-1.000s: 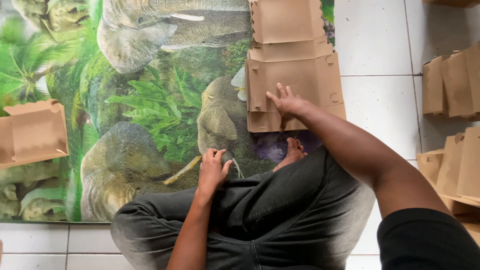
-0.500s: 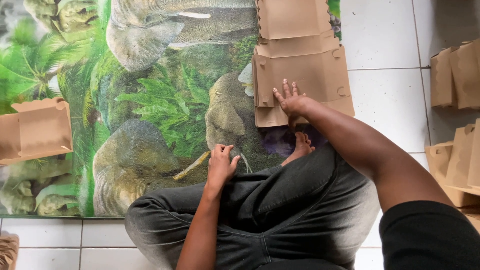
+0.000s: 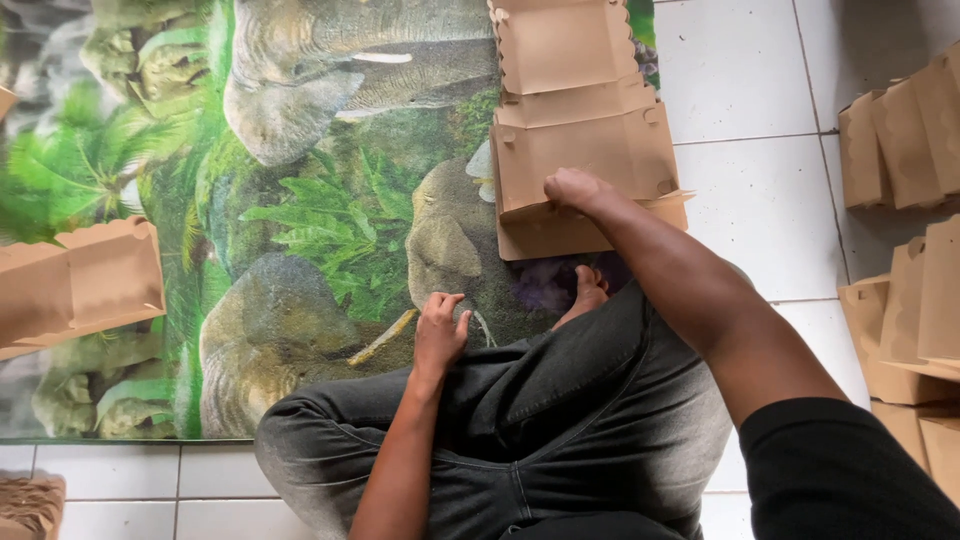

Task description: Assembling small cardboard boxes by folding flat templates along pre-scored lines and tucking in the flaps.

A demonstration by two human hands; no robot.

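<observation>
My right hand (image 3: 575,190) curls over the flat brown cardboard box blank (image 3: 580,130), hiding my fingertips, while the blank's top and the stacked boxes (image 3: 905,150) run off the frame.

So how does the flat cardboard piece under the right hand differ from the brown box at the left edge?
The flat box blank lies unfolded on the mat, pressed by the right hand. The folded box at the left edge is already shaped, untouched and partly out of view. Both are brown cardboard.
</observation>
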